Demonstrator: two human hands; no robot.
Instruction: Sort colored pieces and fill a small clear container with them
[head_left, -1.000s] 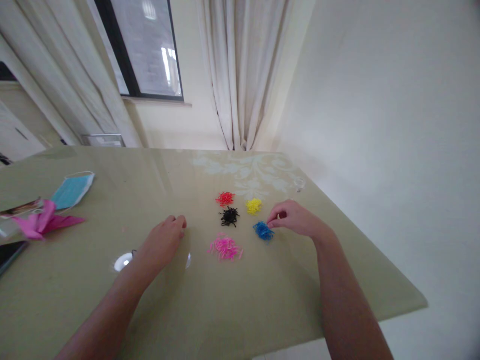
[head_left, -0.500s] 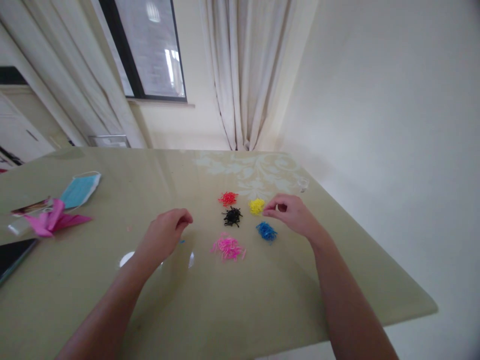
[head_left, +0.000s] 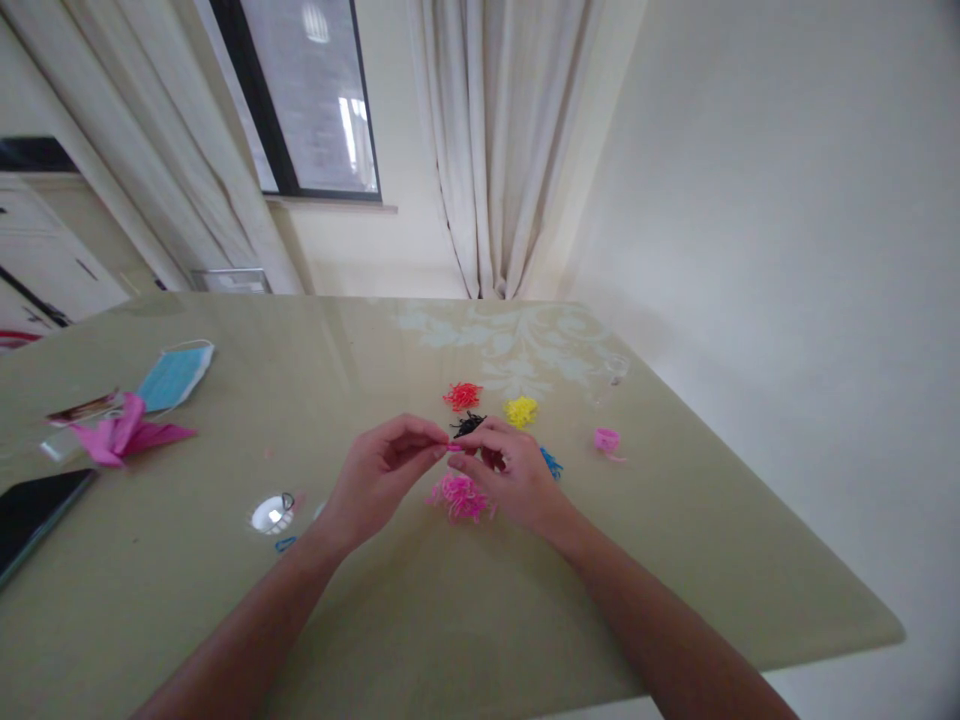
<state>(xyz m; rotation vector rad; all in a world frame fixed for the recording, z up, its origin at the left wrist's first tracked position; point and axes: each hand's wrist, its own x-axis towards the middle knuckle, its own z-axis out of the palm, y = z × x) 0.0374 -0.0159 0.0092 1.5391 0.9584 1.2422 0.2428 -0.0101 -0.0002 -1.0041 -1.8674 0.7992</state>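
My left hand [head_left: 386, 475] and my right hand [head_left: 517, 470] meet over the middle of the table, fingertips almost touching. Pinched between them is a small pink rubber band [head_left: 454, 447], mostly covered by the fingers. Just below lies a pile of pink rubber bands [head_left: 460, 497]. Behind the fingertips is a black pile [head_left: 469, 424], partly covered by my right hand. The blue pile [head_left: 551, 463] shows only in part beside that hand. Farther back lie a red pile [head_left: 463, 396] and a yellow pile [head_left: 520, 411].
A pink coil [head_left: 606, 440] and a clear container [head_left: 616, 372] are on the right. Loose blue [head_left: 286, 545] and black [head_left: 287, 501] loops lie left of my left forearm. A pink folded paper [head_left: 127, 435], blue mask [head_left: 176, 377] and dark phone [head_left: 41, 515] are far left.
My hands have come together from either side, the right moving left from beside the yellow pile. A pink rubber band now shows between the fingertips. The pink coil is now uncovered.
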